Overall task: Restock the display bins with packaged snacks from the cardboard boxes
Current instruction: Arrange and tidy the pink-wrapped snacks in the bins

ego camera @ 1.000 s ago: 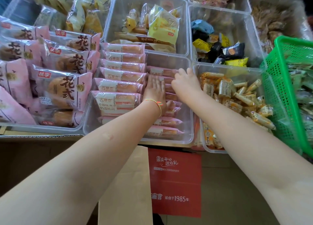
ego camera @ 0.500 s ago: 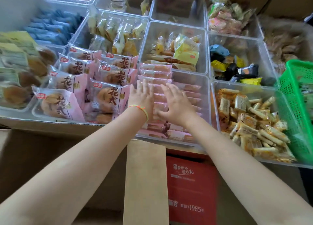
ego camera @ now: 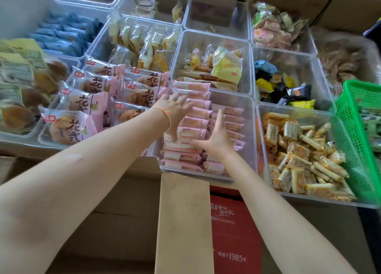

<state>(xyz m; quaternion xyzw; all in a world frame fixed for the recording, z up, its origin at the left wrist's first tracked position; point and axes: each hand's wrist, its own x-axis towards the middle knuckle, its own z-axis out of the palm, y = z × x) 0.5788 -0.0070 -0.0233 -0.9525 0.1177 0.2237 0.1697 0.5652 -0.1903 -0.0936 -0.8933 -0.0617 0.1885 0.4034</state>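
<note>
A clear plastic bin in the middle front holds two rows of long pink snack packets. My left hand lies flat with spread fingers on the left row, its thumb down against the row's near side. My right hand has straight fingers pressed along the right side of that same row, the thumb pointing left over the near packets. Neither hand grips a packet. The right row of pink packets sits lower in the bin. A cardboard box flap stands open just below the bin.
Pink round-cake packets fill the bin to the left. A bin of small yellow-orange bars is on the right, beside a green basket. Further bins of mixed snacks lie behind. A red box sits below.
The view has risen and pulled back. My hands went from lying side by side on the pink packets to bracketing the left row, right hand sliding nearer and to its side.
</note>
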